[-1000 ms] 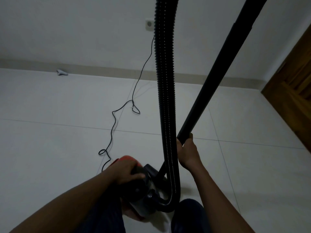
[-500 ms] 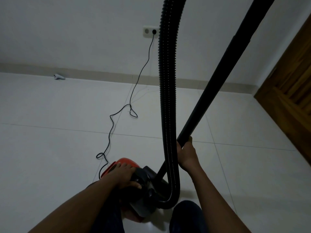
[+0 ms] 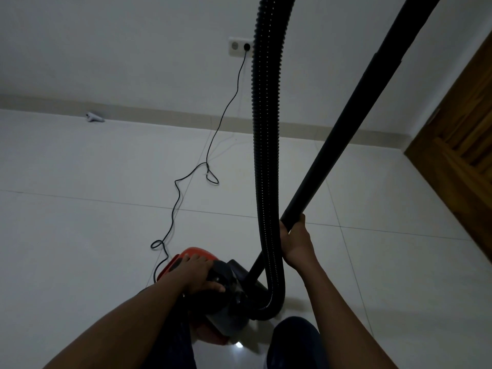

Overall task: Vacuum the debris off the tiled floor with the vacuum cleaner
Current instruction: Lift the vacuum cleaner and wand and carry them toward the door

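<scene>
Room: dim, with a pale tiled floor [image 3: 80, 249] of large square tiles, a plain white wall [image 3: 106, 49] and a beige skirting [image 3: 159, 113] along its foot. A wooden door [image 3: 458, 155] stands at the right edge.

Wall socket [image 3: 239, 46]: white, double, with a black plug in its right outlet.

Power cord [image 3: 175, 198]: thin and black. It hangs from the plug, loops twice on the tiles and runs to the rear of the machine.

Vacuum cleaner [image 3: 229, 312]: a small canister with a red top and dark grey front. It sits on the floor directly before the person, between their knees [image 3: 295, 339], which are in dark trousers.

Hose [image 3: 266, 129]: black and ribbed. It leaves the front of the canister, bends sharply upward and rises out of the top of the view.

Tube [image 3: 346, 129]: rigid, black and tilted. It runs from the canister's front up to the right and out of the top of the view, beside the hose.

Left hand [image 3: 199, 275]: laid on top of the canister, fingers spread across the red and dark casing. In this light I cannot tell whether they curl round a handle.

Right hand [image 3: 296, 246]: grasping the tube low down, fingers and thumb wrapped round it, touching the hose.

Small pale object [image 3: 93, 117]: on the floor against the skirting at far left, well apart from the machine. It is too small to identify.
</scene>
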Demonstrator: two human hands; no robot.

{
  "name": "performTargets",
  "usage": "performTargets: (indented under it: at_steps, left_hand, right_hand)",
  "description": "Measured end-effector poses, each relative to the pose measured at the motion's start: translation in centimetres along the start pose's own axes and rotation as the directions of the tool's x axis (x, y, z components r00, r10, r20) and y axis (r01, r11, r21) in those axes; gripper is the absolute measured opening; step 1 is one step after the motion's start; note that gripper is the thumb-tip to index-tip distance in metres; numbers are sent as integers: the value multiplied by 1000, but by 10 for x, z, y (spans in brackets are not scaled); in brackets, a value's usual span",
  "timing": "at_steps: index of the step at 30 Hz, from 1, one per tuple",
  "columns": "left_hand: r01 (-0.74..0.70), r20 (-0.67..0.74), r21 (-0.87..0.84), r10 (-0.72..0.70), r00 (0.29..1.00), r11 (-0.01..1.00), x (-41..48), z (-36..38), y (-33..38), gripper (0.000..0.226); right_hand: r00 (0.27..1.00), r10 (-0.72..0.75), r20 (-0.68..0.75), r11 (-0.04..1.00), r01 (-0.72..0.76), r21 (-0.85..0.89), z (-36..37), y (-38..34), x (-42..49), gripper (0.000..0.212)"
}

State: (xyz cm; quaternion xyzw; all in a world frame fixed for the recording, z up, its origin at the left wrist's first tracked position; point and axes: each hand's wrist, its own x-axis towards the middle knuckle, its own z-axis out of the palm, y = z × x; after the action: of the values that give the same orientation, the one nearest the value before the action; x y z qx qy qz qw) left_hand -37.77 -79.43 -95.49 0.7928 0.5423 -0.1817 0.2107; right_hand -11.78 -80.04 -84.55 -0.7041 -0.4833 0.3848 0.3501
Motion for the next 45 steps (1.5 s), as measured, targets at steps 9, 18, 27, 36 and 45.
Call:
performTargets:
  at_steps: [9, 18, 27, 36, 45]
  left_hand:
    - [137, -89, -128, -149, 985, 982, 4, 5, -24, 109]
    - [217, -154, -143, -238, 959, 966, 9, 7, -31, 91]
    - [202, -20, -146, -208, 978, 968, -3, -17, -31, 80]
    - [147, -64, -326, -177, 982, 934, -97, -148, -29, 89]
    - [48, -29, -224, -55, 998, 974, -172, -380, 24, 57]
  right_hand:
    - [998, -7, -56, 1000, 8, 9, -4, -2, -4, 50]
    - [995, -67, -79, 996, 62, -68, 14, -6, 1, 53]
    - [989, 70, -129, 997, -67, 25, 2, -26, 7, 48]
    - [956, 196, -216, 980, -181, 88, -80, -170, -18, 49]
    - [930, 291, -225, 956, -273, 107, -194, -351, -28, 44]
